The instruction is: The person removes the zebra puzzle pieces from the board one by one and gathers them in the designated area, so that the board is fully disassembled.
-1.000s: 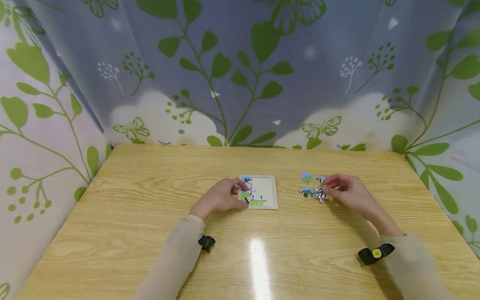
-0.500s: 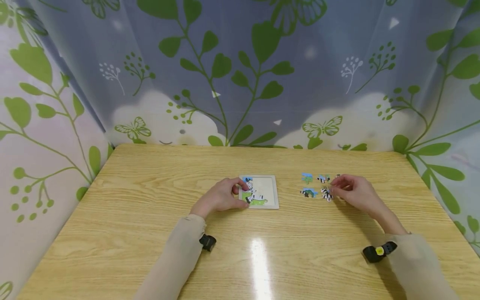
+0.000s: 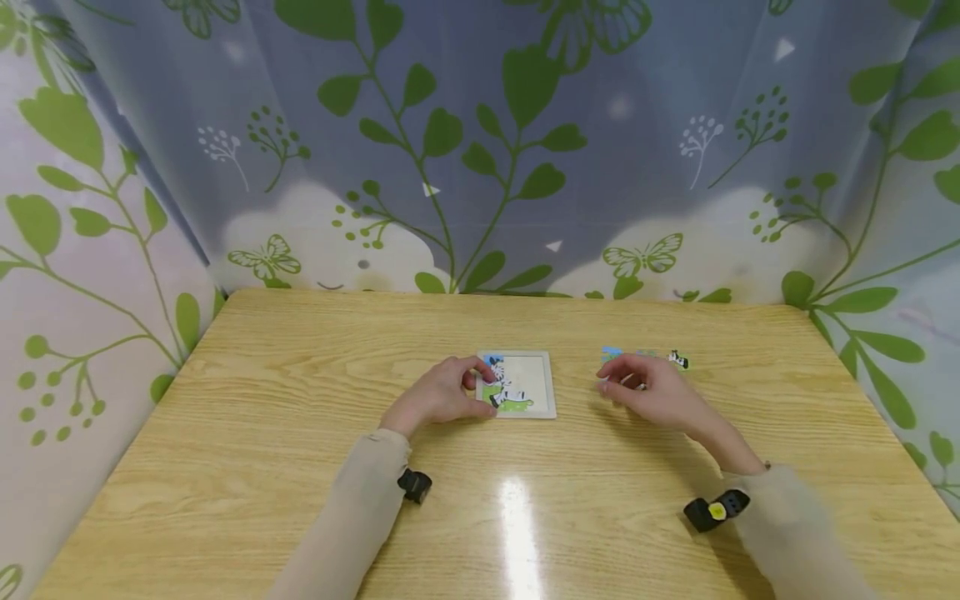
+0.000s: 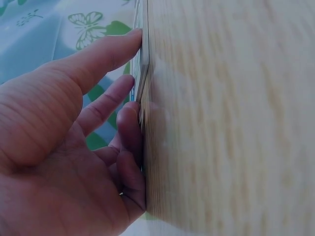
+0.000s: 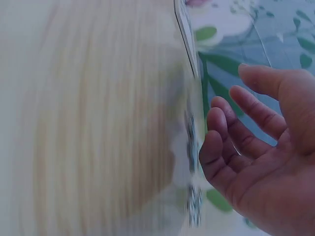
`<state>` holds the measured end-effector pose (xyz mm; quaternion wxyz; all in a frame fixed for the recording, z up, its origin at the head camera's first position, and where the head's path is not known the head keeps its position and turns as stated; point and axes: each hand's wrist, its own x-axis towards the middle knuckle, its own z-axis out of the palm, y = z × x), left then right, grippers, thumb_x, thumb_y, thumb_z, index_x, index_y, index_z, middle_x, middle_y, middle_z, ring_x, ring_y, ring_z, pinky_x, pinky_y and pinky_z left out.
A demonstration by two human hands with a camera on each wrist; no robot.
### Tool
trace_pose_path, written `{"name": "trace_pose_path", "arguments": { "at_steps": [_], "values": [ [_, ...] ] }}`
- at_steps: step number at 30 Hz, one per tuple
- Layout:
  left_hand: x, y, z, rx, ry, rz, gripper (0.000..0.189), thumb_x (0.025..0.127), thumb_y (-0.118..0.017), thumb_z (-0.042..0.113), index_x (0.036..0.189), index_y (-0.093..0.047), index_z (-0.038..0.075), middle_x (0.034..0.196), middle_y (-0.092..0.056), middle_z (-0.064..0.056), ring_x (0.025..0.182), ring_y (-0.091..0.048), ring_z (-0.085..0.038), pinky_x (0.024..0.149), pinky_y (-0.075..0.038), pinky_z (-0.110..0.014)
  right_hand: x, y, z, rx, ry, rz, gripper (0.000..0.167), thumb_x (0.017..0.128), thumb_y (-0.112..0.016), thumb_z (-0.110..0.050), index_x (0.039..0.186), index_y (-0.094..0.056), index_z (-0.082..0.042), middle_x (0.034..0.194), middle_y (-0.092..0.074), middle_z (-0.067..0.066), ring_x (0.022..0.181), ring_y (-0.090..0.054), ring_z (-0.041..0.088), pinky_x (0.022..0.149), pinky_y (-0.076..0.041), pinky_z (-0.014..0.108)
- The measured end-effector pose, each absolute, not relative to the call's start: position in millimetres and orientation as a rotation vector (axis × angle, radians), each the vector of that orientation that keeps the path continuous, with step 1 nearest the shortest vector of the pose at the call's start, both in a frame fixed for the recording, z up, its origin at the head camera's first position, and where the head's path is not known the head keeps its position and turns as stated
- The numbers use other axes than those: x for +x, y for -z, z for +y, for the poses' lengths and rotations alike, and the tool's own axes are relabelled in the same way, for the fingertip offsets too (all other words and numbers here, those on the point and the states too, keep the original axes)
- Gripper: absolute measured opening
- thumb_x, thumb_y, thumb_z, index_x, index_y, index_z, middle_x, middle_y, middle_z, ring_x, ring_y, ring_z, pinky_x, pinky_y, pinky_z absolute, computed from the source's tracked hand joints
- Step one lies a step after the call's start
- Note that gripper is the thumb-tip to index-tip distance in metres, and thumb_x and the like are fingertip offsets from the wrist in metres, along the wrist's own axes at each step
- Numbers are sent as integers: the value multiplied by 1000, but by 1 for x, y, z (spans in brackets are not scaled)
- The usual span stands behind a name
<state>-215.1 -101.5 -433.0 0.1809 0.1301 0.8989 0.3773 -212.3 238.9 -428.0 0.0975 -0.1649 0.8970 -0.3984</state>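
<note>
A white square puzzle tray [image 3: 549,387] lies flat on the table, with several zebra and green pieces [image 3: 513,402] fitted along its left and lower parts. My left hand [image 3: 447,392] holds the tray at its left side, thumb near the lower left corner and index fingertip over the fitted pieces. To the right, my right hand [image 3: 652,392] hovers low over loose puzzle pieces, fingers loosely bent. A gap shows between its thumb and fingers in the right wrist view. Behind it lie a blue piece [image 3: 611,353] and a black-and-white piece [image 3: 678,360]; other pieces are hidden under the hand.
The wooden table [image 3: 315,350] reaches to a leaf-patterned curtain [image 3: 480,167] at the back and sides. A bright light reflection lies on the wood in front of the tray. Each wrist wears a black strap [image 3: 716,510].
My right hand first shifted right at the loose pieces, then moved left over them, covering the front ones and uncovering the black-and-white piece at the right. The left hand and tray stayed put.
</note>
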Motion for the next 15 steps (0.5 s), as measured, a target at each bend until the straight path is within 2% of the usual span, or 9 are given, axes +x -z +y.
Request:
{"name": "trace_pose_path", "arguments": {
  "at_steps": [8,11,15],
  "values": [
    [-215,433,-102,370,-1068,2538,38,82,-86,25,114,-66,20,96,-52,-4,89,-46,-19,77,-36,-33,-213,435,200,-621,1151,2614,22,97,-70,-26,112,-71,-11,97,-70,4,81,-64,14,71,-51,27],
    [-216,434,-102,369,-1064,2539,38,82,-86,26,114,-66,20,96,-52,-4,89,-46,-19,77,-36,-33,-212,437,187,-613,1154,2600,23,96,-72,-28,114,-71,-13,102,-70,3,88,-63,16,77,-52,30],
    [-216,434,-102,361,-1056,2540,38,83,-86,27,114,-66,21,96,-52,-3,90,-47,-19,78,-36,-34,-212,439,171,-648,1152,2623,25,95,-74,-26,115,-72,-12,112,-69,8,102,-62,23,90,-51,40]
  ]
}}
